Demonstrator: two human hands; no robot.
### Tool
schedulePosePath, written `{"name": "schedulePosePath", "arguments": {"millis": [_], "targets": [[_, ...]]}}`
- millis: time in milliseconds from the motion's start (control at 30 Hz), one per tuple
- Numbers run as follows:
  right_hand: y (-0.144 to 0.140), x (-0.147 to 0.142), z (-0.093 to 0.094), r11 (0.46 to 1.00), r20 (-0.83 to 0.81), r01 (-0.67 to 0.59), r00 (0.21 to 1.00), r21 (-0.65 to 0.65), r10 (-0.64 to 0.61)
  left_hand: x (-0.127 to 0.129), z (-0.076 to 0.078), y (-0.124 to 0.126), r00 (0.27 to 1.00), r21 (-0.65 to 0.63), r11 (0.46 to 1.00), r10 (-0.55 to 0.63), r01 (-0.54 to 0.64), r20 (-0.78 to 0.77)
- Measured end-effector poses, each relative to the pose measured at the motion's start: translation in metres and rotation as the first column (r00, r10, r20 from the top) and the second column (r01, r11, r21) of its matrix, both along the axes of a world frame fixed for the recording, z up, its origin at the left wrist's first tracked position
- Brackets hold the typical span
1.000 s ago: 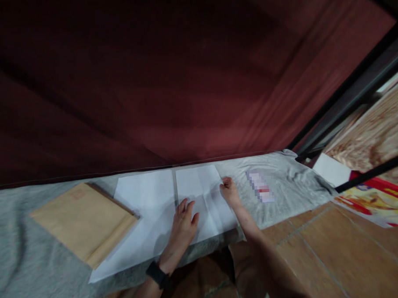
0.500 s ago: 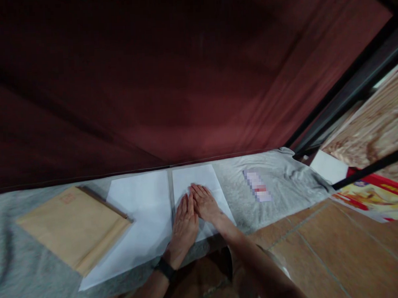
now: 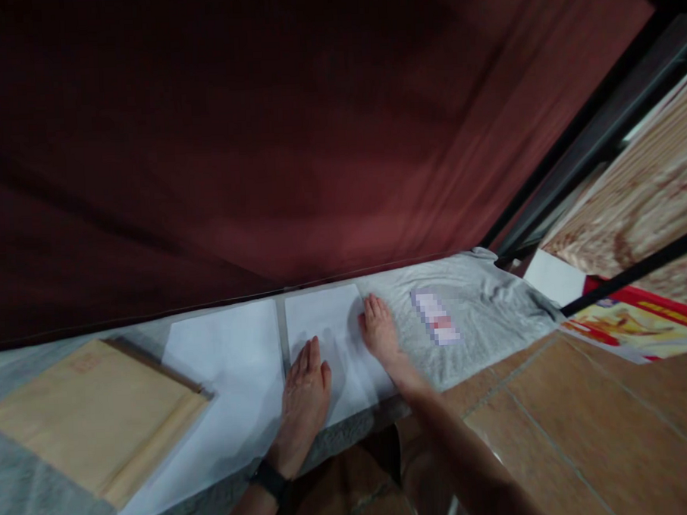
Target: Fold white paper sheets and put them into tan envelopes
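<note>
A white sheet of paper (image 3: 339,341) lies flat on the grey cloth, between my two hands. My left hand (image 3: 304,392), with a dark band at the wrist, rests at its left edge, fingers stretched out and pointing away from me. At its right edge lies my right hand (image 3: 379,330), flat with the fingers extended. Neither hand grips anything. A larger white sheet (image 3: 229,384) is just left of my left hand, and a brown paper envelope (image 3: 100,412) with a faint red stamp partly covers it.
A grey cloth (image 3: 482,312) spreads under the papers. On it, at right, lies a small blurred pinkish slip (image 3: 436,316). Dark red fabric (image 3: 294,176) rises behind. A red and yellow printed box (image 3: 636,320) and a dark metal bar (image 3: 634,271) stand right, above tiled floor (image 3: 556,423).
My hands were side by side in the middle of the smaller sheet. They have slid apart, the left to the left edge and the right to the right edge. The view has shifted slightly.
</note>
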State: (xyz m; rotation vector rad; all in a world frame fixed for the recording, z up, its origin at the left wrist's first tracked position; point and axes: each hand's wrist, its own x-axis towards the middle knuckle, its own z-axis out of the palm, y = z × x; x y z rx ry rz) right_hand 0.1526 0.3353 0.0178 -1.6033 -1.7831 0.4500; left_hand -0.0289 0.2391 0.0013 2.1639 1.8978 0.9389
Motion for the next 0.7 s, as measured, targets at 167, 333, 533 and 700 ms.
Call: {"name": "schedulePosePath", "arguments": {"millis": [167, 333, 533, 700], "targets": [[-0.043, -0.065, 0.012, 0.893, -0.881, -0.429, 0.463, -0.133, 0.091, 0.026, 0.029, -0.007, 0.927, 0.008, 0.991, -0.124, 0.13, 0.353], [-0.033, -0.049, 0.029, 0.803, -0.984, -0.574, 0.025, -0.16, -0.179, 0.039, 0.027, -0.031, 0.947, -0.015, 0.976, -0.208, 0.219, 0.245], [0.003, 0.008, 0.029, 0.878, -0.959, -0.388, 0.154, -0.28, -0.238, 0.033, -0.01, -0.068, 0.798, -0.024, 0.858, -0.488, 0.514, -0.354], [0.005, 0.005, 0.005, 0.906, -0.784, -0.207, 0.593, -0.37, -0.185, 0.025, -0.017, -0.069, 0.716, -0.072, 0.821, -0.533, 0.566, -0.451]]}}
